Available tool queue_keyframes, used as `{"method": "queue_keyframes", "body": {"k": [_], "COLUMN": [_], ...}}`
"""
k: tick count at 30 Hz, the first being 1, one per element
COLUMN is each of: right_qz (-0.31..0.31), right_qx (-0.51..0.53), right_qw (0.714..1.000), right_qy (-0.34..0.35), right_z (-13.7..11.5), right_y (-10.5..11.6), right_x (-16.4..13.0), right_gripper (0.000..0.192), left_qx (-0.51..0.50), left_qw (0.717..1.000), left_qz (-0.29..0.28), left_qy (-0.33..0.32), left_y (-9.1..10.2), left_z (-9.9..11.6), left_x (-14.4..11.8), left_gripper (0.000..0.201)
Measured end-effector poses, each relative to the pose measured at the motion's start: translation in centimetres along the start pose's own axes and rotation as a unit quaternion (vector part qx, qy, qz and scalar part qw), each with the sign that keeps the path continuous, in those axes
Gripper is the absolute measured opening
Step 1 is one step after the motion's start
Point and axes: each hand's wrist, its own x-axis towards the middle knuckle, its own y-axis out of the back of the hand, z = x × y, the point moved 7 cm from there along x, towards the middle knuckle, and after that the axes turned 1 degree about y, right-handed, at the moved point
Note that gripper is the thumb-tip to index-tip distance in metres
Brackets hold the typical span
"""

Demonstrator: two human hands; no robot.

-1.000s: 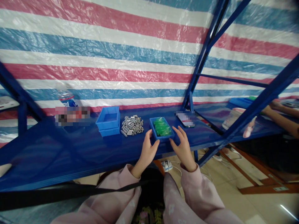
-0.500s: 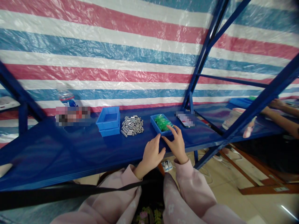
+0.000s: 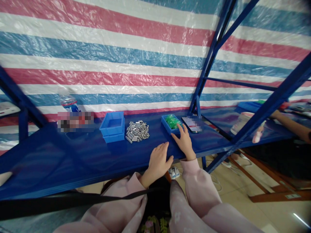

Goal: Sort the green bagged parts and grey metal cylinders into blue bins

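A small blue plastic tray (image 3: 167, 127) holds a heap of shiny green pieces (image 3: 173, 121), too small to make out exactly. My right hand (image 3: 184, 141) grips its near right corner, thumb at the front wall and fingers over the right side. Apart from the tray, my left hand (image 3: 158, 160) is low over the table's front edge, fingers stretched out and thumb spread, with nothing in it. Left of the tray lies a loose pile of short silvery metal cylinders (image 3: 137, 131). Two stacked blue trays (image 3: 112, 131) stand beside that pile, the upper one with nothing in it.
A phone (image 3: 191, 124) lies right of the green pieces. On the left of the blue table (image 3: 80, 155) stands a plastic bottle (image 3: 69, 103) near a blurred-out patch. Blue metal posts (image 3: 206, 68) frame the table. Farther right, another person's arm (image 3: 289, 123) reaches over a table.
The tray of green pieces has shifted back and to the right, nearer the phone, with my right hand on it. My left hand has come away from the tray's front.
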Motion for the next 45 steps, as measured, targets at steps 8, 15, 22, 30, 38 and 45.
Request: {"method": "queue_keyframes", "body": {"k": [8,15,22,30,38,45], "right_qz": [-0.003,-0.004,-0.009,0.001,0.054,0.054], "right_qx": [0.004,-0.001,-0.012,0.022,0.097,0.123], "right_qw": [1.0,1.0,1.0,1.0,0.992,0.988], "right_qy": [-0.007,-0.002,0.002,-0.021,-0.056,-0.071], "right_z": [0.4,0.5,0.5,1.4,2.8,3.4], "right_y": [-0.4,-0.5,-0.6,-1.1,-1.6,-1.8], "right_x": [0.4,0.4,0.3,0.2,0.2,0.4], "right_gripper": [0.064,0.063,0.064,0.083,0.092,0.104], "left_qx": [0.024,0.023,0.02,-0.021,-0.27,-0.365], "left_qw": [1.0,1.0,1.0,1.0,0.959,0.903], "left_qz": [0.003,0.0,0.005,0.002,0.029,0.17], "left_qy": [0.005,0.008,0.006,0.013,0.079,0.151], "left_y": [0.0,0.0,-0.1,0.0,0.2,3.7], "left_z": [-0.1,-0.1,-0.1,-0.4,-2.3,-6.4], "left_x": [-0.1,-0.1,-0.2,-0.2,0.0,0.2], "left_gripper": [0.057,0.058,0.058,0.061,0.049,0.035]}}
